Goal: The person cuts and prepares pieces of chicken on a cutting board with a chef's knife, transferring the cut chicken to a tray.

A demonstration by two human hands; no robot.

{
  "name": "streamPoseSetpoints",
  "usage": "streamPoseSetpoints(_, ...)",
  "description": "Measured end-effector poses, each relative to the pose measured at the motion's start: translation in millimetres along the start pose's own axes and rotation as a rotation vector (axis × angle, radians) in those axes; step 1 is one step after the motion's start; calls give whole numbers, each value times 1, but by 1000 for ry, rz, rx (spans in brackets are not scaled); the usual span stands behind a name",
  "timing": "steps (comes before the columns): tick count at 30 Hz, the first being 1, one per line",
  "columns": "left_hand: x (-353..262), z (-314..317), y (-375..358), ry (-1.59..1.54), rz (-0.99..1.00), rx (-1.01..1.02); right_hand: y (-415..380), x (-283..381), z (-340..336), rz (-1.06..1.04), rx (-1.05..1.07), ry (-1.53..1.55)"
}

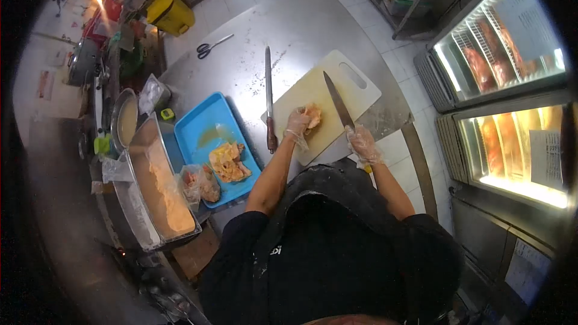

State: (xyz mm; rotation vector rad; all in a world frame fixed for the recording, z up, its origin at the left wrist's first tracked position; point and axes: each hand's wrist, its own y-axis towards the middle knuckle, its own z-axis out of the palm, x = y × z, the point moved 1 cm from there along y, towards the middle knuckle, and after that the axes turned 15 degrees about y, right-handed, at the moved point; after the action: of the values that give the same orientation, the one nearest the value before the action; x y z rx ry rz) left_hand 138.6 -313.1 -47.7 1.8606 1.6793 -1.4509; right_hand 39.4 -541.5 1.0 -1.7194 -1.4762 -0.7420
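My left hand [297, 127], in a clear plastic glove, is closed on a piece of raw chicken [313, 115] that rests on the white cutting board [355, 105]. My right hand [363, 145], also gloved, grips a long knife [338, 103] by its handle. The blade points away from me over the board's right part, apart from the chicken. Left of the board lies a sharpening steel [268, 87] with a brown handle. More chicken pieces [229, 162] sit in a blue tray [205, 108] along with some liquid.
Scissors [214, 47] lie on the far part of the steel table [289, 15]. A plastic bag of food [200, 185] sits at the tray's near left edge. Further left stands a metal pan of orange powder [159, 183]. Lit glass-door cabinets [512, 150] line the right. A yellow bin [170, 13] stands beyond.
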Motion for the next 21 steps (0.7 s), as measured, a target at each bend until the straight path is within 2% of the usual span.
streamPoseSetpoints(2, -10, -1, -9, -627, -140, 51, -1, -1, 3, 54, -13, -1)
streamPoseSetpoints(4, 4, 3, 0, -176, 260, -240, -2, -4, 7, 82, -1, -2)
streamPoseSetpoints(6, 29, 9, 18, 386, 528, -490, -1, -9, 9, 86, 24, -4)
streamPoseSetpoints(7, 51, 14, 32, 717, 590, -591, -3, -4, 8, 73, 3, -12)
streamPoseSetpoints(9, 50, 11, 34, 901, 541, -646, -6, 12, 4, 44, -45, -27)
streamPoseSetpoints(13, 18, 3, 12, 287, 124, -458, 1, 7, 6, 77, 14, 74)
streamPoseSetpoints(15, -1, 0, -3, 48, 39, -356, 1, 23, 0, 37, -8, 87)
streamPoseSetpoints(17, -17, -1, -13, -123, 80, -258, 3, 32, -3, 65, 44, 34)
streamPoseSetpoints(21, 9, 7, -4, 94, 59, -316, 10, 32, 13, 73, 152, 66)
